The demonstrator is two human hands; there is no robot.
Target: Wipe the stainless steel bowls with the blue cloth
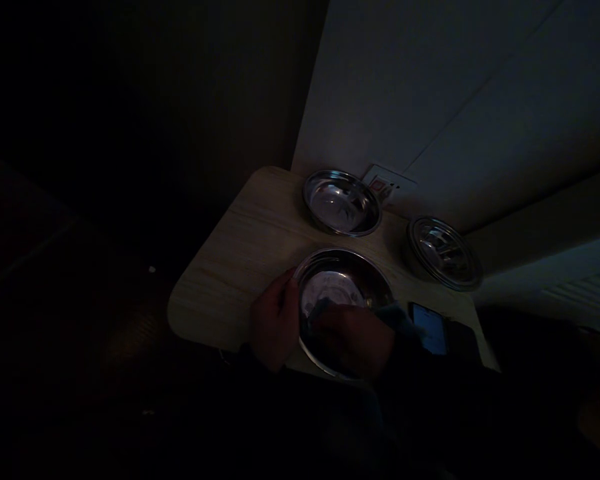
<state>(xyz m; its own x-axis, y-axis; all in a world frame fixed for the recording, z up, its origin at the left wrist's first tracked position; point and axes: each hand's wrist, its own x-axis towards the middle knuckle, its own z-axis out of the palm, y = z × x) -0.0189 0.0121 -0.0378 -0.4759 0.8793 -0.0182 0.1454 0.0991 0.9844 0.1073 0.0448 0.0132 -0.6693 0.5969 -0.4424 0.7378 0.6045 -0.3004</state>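
One shiny metal bowl (334, 288) sits by the bench's (225, 267) near edge. Left hand (275, 323) has its rim gripped, right hand (357, 337)'s inside clutching a bluish cloth (399, 316). Phone (430, 329)'s off to the right, pretty dark btw.

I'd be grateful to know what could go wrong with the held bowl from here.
The held bowl sits close to the near edge of the table, so it might tip off if the left hand loosens on its rim. The cloth under the right hand extends toward the phone and might nudge it.
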